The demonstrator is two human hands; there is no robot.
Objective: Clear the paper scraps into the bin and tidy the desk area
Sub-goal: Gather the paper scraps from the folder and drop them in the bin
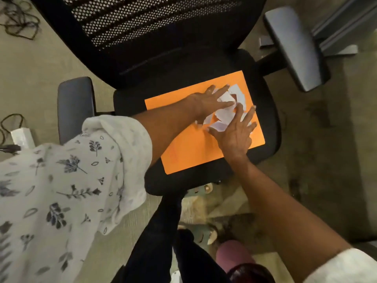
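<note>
An orange sheet [189, 148] lies flat on the seat of a black office chair [130, 99]. Several white paper scraps [225, 114] are bunched on the sheet's far right part. My left hand [210, 103] rests on the left side of the pile with fingers spread over the scraps. On the near right side of the pile lies my right hand [234, 133], fingers apart and pressing on scraps. Some scraps are hidden under both palms. No bin is in view.
The chair's mesh backrest [155, 23] rises behind the seat, with armrests at left [75, 105] and right [295, 48]. Cables [20, 19] lie on the carpet at far left, with a white box [21, 136]. A metal desk leg [338, 27] stands top right.
</note>
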